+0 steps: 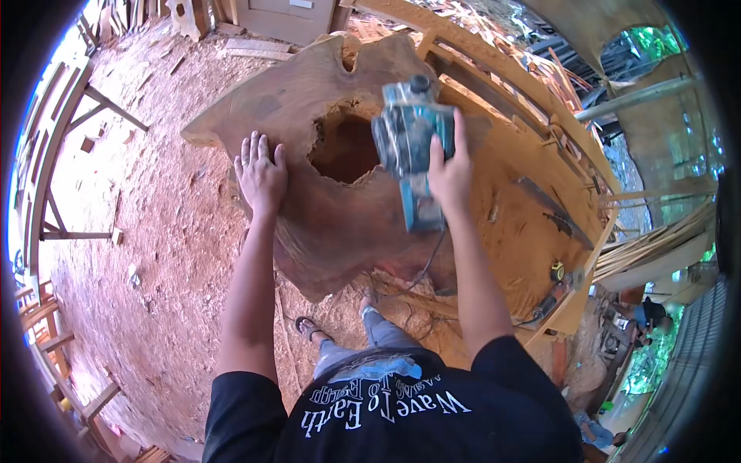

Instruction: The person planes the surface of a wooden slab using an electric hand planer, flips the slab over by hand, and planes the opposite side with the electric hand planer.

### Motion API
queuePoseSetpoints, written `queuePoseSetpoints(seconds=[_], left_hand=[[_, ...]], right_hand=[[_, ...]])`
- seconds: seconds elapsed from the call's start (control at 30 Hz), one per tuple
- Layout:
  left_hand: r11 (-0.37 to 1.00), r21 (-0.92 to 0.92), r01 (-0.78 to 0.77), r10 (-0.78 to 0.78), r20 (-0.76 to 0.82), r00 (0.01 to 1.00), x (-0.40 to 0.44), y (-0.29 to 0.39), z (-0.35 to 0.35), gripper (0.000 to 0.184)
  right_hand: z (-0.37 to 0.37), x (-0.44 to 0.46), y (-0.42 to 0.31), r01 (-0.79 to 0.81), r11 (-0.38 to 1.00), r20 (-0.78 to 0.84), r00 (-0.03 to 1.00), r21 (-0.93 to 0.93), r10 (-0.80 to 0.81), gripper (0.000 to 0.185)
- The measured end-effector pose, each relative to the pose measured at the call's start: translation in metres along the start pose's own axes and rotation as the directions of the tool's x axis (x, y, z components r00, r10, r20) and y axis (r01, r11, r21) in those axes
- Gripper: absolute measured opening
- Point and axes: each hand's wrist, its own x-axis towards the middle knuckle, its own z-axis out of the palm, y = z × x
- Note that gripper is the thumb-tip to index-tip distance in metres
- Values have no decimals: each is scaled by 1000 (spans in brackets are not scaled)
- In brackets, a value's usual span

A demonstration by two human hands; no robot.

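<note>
My left hand [262,176] lies flat, fingers extended, on the left part of a large wooden slab [332,228] with an irregular outline. A ring shows on one finger. My right hand [449,174] is wrapped round the handle of a teal power tool that looks like a belt sander [413,135]. The sander is slightly blurred and sits over the slab's right side, just right of a big jagged hole [345,150]. Its underside is hidden, so contact with the wood cannot be made out. A dark cord [434,258] trails from its rear.
A sawdust-covered wooden bench [513,224] stands under and right of the slab, with a tape measure [557,270] and a grinder-like tool [549,299] near its edge. Wooden frames [58,166] stand at left. Wood chips cover the ground [162,255]. Another person [652,312] is far right.
</note>
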Motion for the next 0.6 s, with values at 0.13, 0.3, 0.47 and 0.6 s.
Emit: queuePoseSetpoints(seconds=[0.13, 0.3, 0.47, 0.6], left_hand=[[1000, -28, -2, 2, -24, 1000, 1, 1, -1, 56], [1000, -14, -20, 19, -31, 999, 2, -1, 0, 54], [1000, -24, -10, 9, -41, 999, 2, 0, 2, 54], [1000, -21, -12, 11, -48, 999, 4, -1, 1, 53]], right_hand=[[59, 95, 23, -15, 997, -18, 1000, -80, 14, 60], [109, 178, 47, 35, 990, -107, 993, -135, -50, 63], [114, 227, 53, -58, 980, 5, 998, -188, 60, 65], [143, 283, 94, 138, 990, -77, 987, -26, -139, 56]])
